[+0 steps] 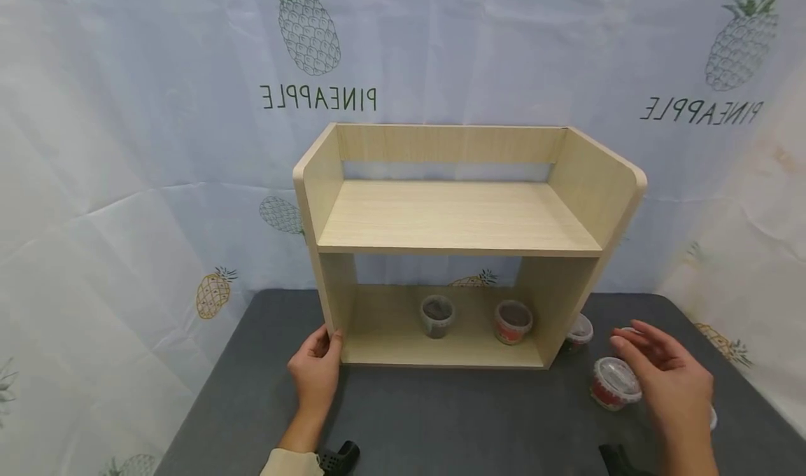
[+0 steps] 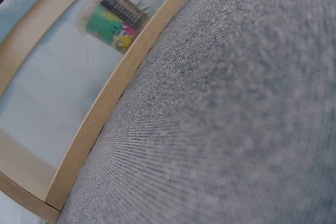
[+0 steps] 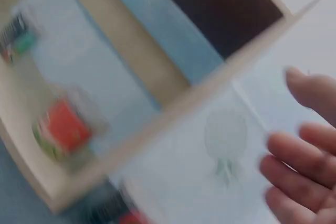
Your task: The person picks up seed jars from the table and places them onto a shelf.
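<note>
The shelf (image 1: 460, 217) stands on a grey table (image 1: 453, 420). Nearest, in front of the shelf, a pale sleeve (image 1: 291, 463) and a black strap (image 1: 340, 458) show at the left wrist. The left hand (image 1: 317, 372) is at the shelf's low front left corner. It pinches the shelf's side wall, with the thumb at the front and the fingers round the outside.

The right hand (image 1: 676, 378) is out past the shelf's right side, above the table. Its thumb and fingers are spread apart and bend a little. Behind this hand, to the right of the shelf, a hidden tub (image 1: 713, 418) shows just a bit of its edge.

The front tub (image 1: 613, 385) is red with a clear lid. It sits on the table, in front of the shelf and to its right, just beside the right hand. I cannot tell if they touch. A side tub (image 1: 579, 330) stands close by the shelf's right wall, which hides part of it.

Inside the shelf, on the low board, a red tub (image 1: 513, 322) is near the right wall. A green tub (image 2: 107, 27) is near the middle. Behind the shelf hangs a pale cloth (image 1: 441, 49) with pineapples and backward words.
</note>
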Demonstrator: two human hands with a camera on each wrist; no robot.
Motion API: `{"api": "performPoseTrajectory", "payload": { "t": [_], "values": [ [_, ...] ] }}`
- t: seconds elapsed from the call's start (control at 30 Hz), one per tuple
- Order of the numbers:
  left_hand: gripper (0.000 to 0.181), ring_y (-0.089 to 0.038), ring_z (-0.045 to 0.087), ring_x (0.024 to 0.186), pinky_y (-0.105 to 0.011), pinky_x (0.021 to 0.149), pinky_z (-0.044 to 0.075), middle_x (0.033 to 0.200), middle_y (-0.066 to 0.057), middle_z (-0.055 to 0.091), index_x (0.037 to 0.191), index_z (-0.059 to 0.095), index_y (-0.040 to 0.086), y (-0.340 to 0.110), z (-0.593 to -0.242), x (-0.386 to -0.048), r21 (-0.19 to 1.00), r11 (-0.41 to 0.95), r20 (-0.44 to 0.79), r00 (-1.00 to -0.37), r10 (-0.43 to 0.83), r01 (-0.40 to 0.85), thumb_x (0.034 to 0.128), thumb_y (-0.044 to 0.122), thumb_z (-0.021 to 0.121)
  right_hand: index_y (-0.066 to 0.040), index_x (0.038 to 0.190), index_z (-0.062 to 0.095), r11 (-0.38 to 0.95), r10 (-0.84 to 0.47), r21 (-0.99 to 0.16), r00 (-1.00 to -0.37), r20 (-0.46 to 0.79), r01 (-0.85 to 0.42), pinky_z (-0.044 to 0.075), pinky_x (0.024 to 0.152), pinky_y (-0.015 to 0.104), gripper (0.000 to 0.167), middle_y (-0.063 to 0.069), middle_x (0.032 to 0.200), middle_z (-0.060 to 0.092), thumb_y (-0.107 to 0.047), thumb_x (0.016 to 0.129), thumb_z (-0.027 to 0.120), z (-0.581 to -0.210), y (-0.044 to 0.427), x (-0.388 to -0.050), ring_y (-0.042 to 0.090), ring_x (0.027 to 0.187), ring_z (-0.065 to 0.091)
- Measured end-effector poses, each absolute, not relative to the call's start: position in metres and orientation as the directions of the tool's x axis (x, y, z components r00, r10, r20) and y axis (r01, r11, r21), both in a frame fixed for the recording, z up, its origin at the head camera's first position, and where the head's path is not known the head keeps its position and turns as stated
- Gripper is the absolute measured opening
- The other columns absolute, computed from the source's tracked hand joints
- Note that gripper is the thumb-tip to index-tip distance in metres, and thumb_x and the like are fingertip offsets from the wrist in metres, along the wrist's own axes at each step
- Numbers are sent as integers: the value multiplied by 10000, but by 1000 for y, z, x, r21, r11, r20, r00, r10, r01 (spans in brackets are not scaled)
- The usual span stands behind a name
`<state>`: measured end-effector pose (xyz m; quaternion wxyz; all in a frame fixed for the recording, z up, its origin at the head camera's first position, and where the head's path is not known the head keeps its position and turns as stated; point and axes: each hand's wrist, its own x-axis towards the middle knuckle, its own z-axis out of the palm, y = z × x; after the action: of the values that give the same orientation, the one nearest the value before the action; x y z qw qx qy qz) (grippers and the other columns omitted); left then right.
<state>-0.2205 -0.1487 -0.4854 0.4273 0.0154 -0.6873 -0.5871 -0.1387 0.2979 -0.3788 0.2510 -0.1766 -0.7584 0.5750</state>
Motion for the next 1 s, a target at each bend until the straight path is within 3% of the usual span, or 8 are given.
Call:
{"api": "performPoseTrajectory", "payload": {
  "t": [0.13,0.3,0.4,0.53,0.63,0.87,1.0],
  "values": [
    [190,77,655,764,-79,642,517,879,-223,740,1001,740,-76,-147,-477,-216,816,328,576,-625,-528,475,814,-43,753,-204,1264,676,254,769,-966,-616,172,47,430,681,28,493,-304,873,643,-322,807,818,-391,319,-142,-128,832,596],
    [193,65,657,770,-77,649,515,881,-262,727,994,721,-126,-142,-460,-205,822,324,567,-630,-530,467,807,-84,735,-181,1308,649,287,854,-951,-480,200,116,404,883,75,554,-312,1001,594,-452,837,755,-416,339,-141,-159,977,530],
    [196,62,658,770,-76,649,515,882,-260,728,993,721,-127,-141,-459,-203,824,330,566,-633,-528,461,803,-86,740,-141,1362,603,291,872,-932,-460,166,215,376,1008,150,646,-231,1243,615,-538,858,684,-430,348,-140,-71,1167,519],
    [199,75,651,766,-67,646,509,885,-253,731,994,722,-124,-141,-459,-204,822,342,569,-633,-525,456,802,-79,746,-67,1363,588,317,878,-908,-446,172,274,225,1188,327,687,45,1430,545,-551,878,644,-439,355,-140,245,1360,445],
    [198,77,649,764,-66,643,508,886,-253,731,996,721,-125,-141,-459,-204,821,341,571,-634,-522,459,805,-77,743,-27,1336,600,354,876,-893,-432,213,278,176,1208,413,639,125,1431,544,-489,898,647,-441,355,-142,376,1342,431],
    [199,50,660,765,-74,645,513,887,-255,730,997,724,-118,-140,-459,-204,823,337,567,-633,-527,458,805,-75,744,32,1257,636,473,837,-836,-438,328,278,258,1154,534,426,308,1311,568,-209,905,646,-446,352,-145,468,1285,450],
    [206,74,652,771,-68,652,509,899,-255,730,1011,723,-112,-140,-459,-204,828,339,561,-640,-525,447,811,-66,742,70,1185,659,543,796,-803,-457,397,247,188,1190,550,365,355,1233,582,-121,875,644,-449,351,-146,501,1265,453]
  ]
}}
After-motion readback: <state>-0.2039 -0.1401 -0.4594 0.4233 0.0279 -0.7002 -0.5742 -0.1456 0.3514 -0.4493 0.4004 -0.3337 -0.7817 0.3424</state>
